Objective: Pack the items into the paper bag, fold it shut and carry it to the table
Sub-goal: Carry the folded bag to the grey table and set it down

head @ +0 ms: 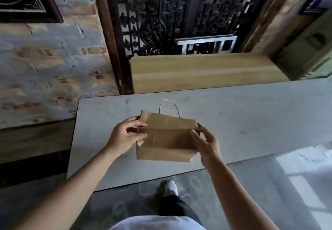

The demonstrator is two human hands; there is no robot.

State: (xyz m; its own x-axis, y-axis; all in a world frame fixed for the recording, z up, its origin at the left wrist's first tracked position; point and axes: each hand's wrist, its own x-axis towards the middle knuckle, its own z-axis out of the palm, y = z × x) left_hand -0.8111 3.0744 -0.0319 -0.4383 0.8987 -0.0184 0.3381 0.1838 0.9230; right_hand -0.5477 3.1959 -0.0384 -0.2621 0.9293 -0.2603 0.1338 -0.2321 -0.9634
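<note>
A brown paper bag [166,139] stands on the grey table [242,121], its top folded over toward me and a thin white handle [168,106] sticking up behind the fold. My left hand [125,138] pinches the folded flap at the bag's left edge. At the right edge, my right hand [206,142] holds the same flap with fingertips and thumb. Whatever is inside the bag is hidden.
A light wooden bench or board [206,71] lies beyond the table against a dark carved wooden screen [179,14]. A worn brick wall [50,64] is on the left. The table's near edge runs just in front of my foot [170,187] on the grey floor.
</note>
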